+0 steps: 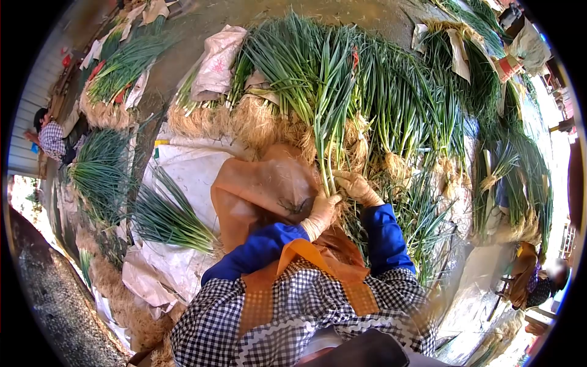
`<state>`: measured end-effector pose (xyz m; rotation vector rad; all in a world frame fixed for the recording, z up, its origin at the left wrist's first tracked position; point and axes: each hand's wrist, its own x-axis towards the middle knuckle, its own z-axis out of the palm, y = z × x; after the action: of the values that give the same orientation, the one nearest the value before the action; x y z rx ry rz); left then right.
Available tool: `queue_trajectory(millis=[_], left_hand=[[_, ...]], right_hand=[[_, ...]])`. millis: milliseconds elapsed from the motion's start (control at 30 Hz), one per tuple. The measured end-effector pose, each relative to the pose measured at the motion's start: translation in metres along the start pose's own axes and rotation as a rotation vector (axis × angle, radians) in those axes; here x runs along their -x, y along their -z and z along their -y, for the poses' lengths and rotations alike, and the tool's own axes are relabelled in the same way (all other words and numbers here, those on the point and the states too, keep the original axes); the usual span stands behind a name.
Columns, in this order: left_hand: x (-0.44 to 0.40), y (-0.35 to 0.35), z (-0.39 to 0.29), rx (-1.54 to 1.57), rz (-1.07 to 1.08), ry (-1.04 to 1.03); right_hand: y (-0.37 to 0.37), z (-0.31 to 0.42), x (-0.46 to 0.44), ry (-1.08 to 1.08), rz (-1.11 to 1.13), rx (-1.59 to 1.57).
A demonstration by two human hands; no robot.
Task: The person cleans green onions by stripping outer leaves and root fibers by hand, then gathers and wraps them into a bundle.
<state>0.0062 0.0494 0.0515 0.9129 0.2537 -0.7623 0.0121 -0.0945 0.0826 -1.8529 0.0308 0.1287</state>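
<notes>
My left hand (321, 214), in a pale glove, is closed around the white stems of a few scallions (333, 110) near their root end. The green leaves point away from me over the piled bundles. Just to the right and slightly farther out, my gloved right hand (359, 186) has its fingers pinched against the same stems. Its fingertips are partly hidden by the stalks. Below the hands, an orange-brown apron (263, 183) covers my lap, with bits of root and leaf on it. Tan roots show beside my left hand.
Rooted scallion bundles (397, 98) stand in a row ahead. A smaller scallion bunch (174, 217) lies on white sacking (189, 162) at left. Loose leaves (422, 214) litter the right side. One person (52, 137) sits far left, another (538, 284) far right.
</notes>
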Motion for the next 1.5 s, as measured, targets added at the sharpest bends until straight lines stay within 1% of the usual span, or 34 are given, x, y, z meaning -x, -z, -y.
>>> queue_trajectory(millis=[33,67,100,133,167,200,267,333,433,467,500,533,600,667,733,767,800,867,900,933,967,1000,1033,1067,1100,1133,1200,1233,1267,1300,1333,1400,1467,1500], left_hand=[[-0.005,0.006,0.005,0.004,-0.036,0.015],[-0.005,0.005,0.002,0.008,-0.073,0.031],[-0.002,0.005,-0.004,-0.007,-0.101,0.119],[-0.002,0.006,-0.007,-0.008,-0.101,0.121],[-0.002,0.005,-0.011,0.065,-0.064,0.134],[-0.001,0.002,-0.013,0.142,-0.03,0.15],[-0.004,0.002,-0.012,0.221,-0.062,0.196],[-0.015,0.014,-0.006,0.201,0.175,0.306],[-0.015,0.014,-0.016,0.305,0.268,0.473],[-0.017,0.016,-0.016,0.338,0.298,0.554],[-0.018,0.017,-0.016,0.336,0.298,0.554],[-0.019,0.017,-0.014,0.308,0.25,0.552],[-0.018,0.014,-0.014,0.25,0.158,0.549],[-0.003,0.001,-0.026,0.184,0.171,0.557],[0.005,-0.007,-0.045,0.231,0.061,0.488],[0.002,-0.003,-0.043,0.272,0.103,0.427],[0.003,0.001,-0.038,0.272,0.105,0.43],[0.009,0.003,-0.046,0.204,0.155,0.485],[0.013,0.001,-0.051,0.116,0.218,0.46],[0.011,0.001,-0.046,0.113,0.166,0.464],[0.013,-0.001,-0.049,0.087,0.179,0.468],[0.017,-0.002,-0.053,0.063,0.191,0.465],[0.017,0.001,-0.056,0.056,0.189,0.454],[0.018,0.007,-0.058,0.03,0.274,0.432],[0.02,0.011,-0.065,-0.001,0.364,0.411],[0.032,0.003,-0.085,-0.014,0.327,0.417],[0.034,0.021,-0.117,-0.025,0.402,0.444],[0.037,0.03,-0.141,-0.101,0.37,0.416],[0.041,0.037,-0.169,-0.175,0.335,0.394],[0.047,0.043,-0.192,-0.229,0.324,0.333],[0.055,0.049,-0.213,-0.287,0.317,0.276],[0.066,0.062,-0.251,-0.331,0.222,0.199],[0.079,0.082,-0.292,-0.205,0.28,0.208],[0.09,0.087,-0.311,-0.216,0.157,0.157]], right_hand=[[0.003,0.005,-0.001,0.028,0.017,0.396],[0.006,0.011,0.0,0.03,0.018,0.395],[0.009,0.017,0.004,0.057,0.036,0.512],[0.01,0.02,0.007,0.082,0.054,0.63],[0.005,0.017,0.01,0.189,-0.046,0.674],[0.006,0.013,0.016,0.177,-0.036,0.71],[0.009,0.008,0.029,0.26,-0.176,0.725],[0.009,0.009,0.042,0.353,-0.304,0.752],[0.003,-0.004,0.057,0.336,-0.389,0.733],[0.002,-0.004,0.063,0.285,-0.334,0.841],[0.002,-0.005,0.069,0.235,-0.278,0.947],[0.001,-0.003,0.08,0.235,-0.277,0.947],[0.0,0.005,0.109,0.172,-0.057,1.105],[0.001,-0.025,0.15,0.012,0.09,1.162],[0.014,-0.043,0.199,-0.444,0.564,1.198],[0.022,-0.07,0.238,-0.448,0.566,1.194],[0.03,-0.095,0.273,-0.356,0.483,1.19],[0.035,-0.084,0.2,-0.55,0.565,1.02],[0.037,-0.074,0.161,-0.65,0.596,0.941],[0.038,-0.077,0.13,-0.431,0.137,0.833],[0.035,-0.014,0.08,-0.304,-0.226,0.356],[0.032,0.017,0.041,-0.255,-0.273,0.128],[0.025,0.026,0.006,-0.299,-0.366,-0.104],[0.023,0.016,-0.023,-0.239,-0.287,-0.216],[0.028,0.017,-0.044,-0.334,-0.098,-0.296],[0.026,-0.004,-0.06,-0.364,-0.004,-0.274],[0.051,0.031,-0.06,-0.369,0.125,-0.397],[0.062,0.043,-0.05,-0.306,-0.139,-0.459],[0.089,0.037,-0.039,-0.237,-0.189,-0.629],[0.103,0.054,-0.021,-0.31,-0.464,-0.525],[0.117,0.052,-0.003,-0.034,-0.617,-0.614],[0.163,0.021,0.058,0.131,-0.73,-0.607],[0.188,-0.019,0.129,-0.057,-0.562,-0.542],[0.2,-0.038,0.164,-0.143,-0.47,-0.498]])
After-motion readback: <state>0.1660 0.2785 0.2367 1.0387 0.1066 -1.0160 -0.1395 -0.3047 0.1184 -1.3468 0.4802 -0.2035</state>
